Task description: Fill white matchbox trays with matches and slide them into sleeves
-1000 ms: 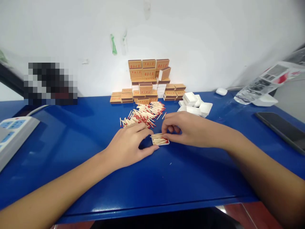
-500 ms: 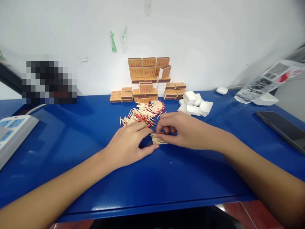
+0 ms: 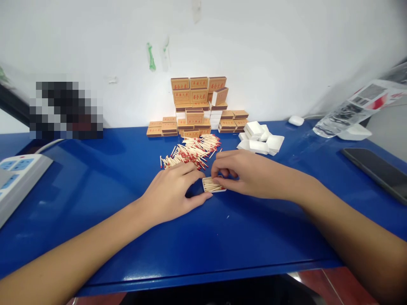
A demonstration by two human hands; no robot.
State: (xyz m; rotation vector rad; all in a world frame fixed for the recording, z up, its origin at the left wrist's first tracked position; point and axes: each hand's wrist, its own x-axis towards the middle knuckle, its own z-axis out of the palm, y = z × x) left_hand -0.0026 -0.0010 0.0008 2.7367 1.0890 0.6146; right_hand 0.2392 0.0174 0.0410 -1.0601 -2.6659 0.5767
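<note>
A small white matchbox tray, partly filled with red-tipped matches, lies on the blue table between my hands. My left hand rests on the table just left of the tray, fingers curled, thumb reaching toward the tray's near corner. My right hand hovers over the tray's right side with its fingertips pinched down on the matches inside. A loose pile of matches lies just behind both hands.
Orange matchboxes are stacked against the white wall. Empty white trays lie right of the pile. A power strip sits at the left edge, a dark phone and a plastic bag at the right.
My right hand's fingers slid left over the tray and pressed on the matches, then eased back slightly. The left hand stayed in place.
</note>
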